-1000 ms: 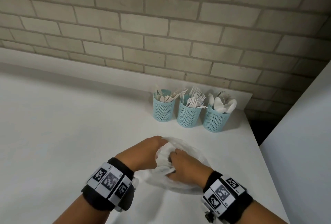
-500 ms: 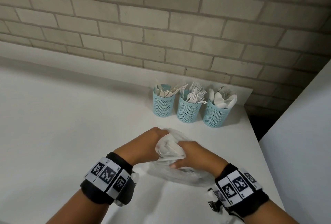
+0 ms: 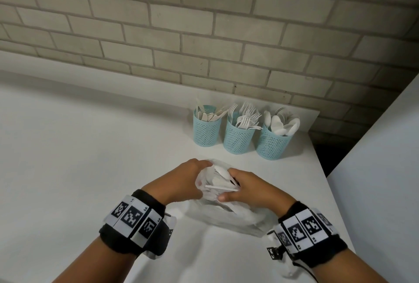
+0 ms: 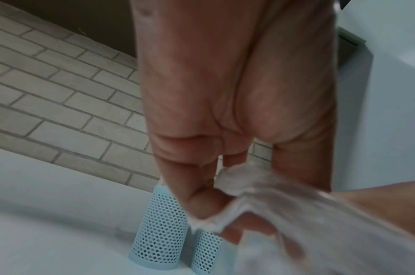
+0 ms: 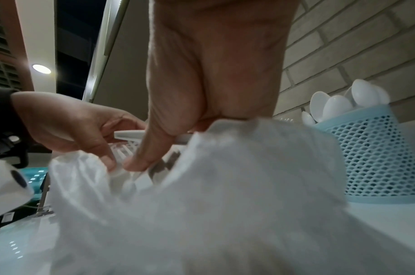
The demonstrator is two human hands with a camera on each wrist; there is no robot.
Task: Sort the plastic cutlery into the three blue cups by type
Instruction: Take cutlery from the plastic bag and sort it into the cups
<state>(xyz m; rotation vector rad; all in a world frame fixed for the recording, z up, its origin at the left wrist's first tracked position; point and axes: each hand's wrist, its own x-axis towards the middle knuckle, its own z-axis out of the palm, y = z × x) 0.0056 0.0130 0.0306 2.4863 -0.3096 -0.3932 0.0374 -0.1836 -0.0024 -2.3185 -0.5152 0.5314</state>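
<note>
Three blue mesh cups stand at the back of the white table: knives in the left cup, forks in the middle cup, spoons in the right cup. A clear plastic bag lies in front of them. My left hand pinches the bag's edge and holds its mouth wide. My right hand grips white cutlery at the bag's mouth; a spoon bowl and a straight handle stick out. Fork tines show inside the bag.
A brick wall runs behind the cups. The table's right edge lies close to my right wrist, with a white panel beyond a dark gap. To the left the white tabletop stretches wide.
My right hand, which was reaching into the bag, has drawn back to its mouth with white cutlery in its grip. My left hand keeps its hold on the bag's edge.
</note>
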